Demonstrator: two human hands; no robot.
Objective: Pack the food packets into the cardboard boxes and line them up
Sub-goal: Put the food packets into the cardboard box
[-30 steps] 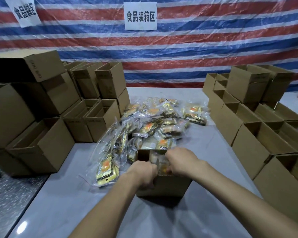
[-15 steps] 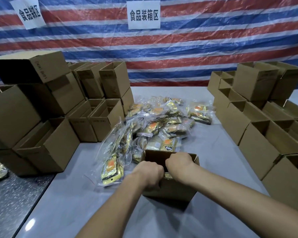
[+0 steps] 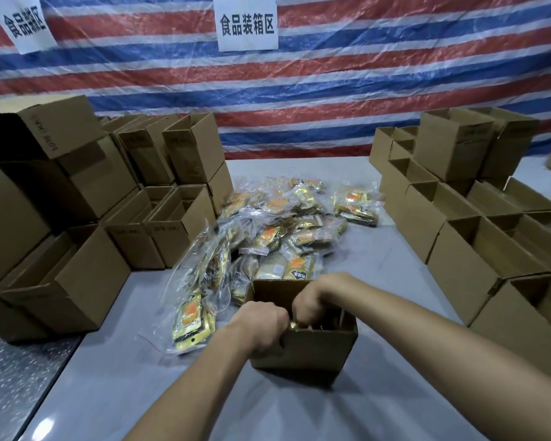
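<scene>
left hand [image 3: 261, 326] curled over near rim of open box [image 3: 315, 351]; right hand [image 3: 312, 300] dipped inside, grip hidden, cannot tell. packet heap [image 3: 283, 224] just behind, on grey table [image 3: 379, 265]. stacked boxes [image 3: 77, 275] either side; striped tarp wall [image 3: 331, 90].

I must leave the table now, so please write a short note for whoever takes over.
Left hand grips the box by its near rim. Right hand reaches into it, onto packets; its grip is hidden. The pile of packets lies behind the box on the table. Open boxes stand at left and right. Done: some packets are in this box. Left: pack the pile, line up the boxes.
</scene>
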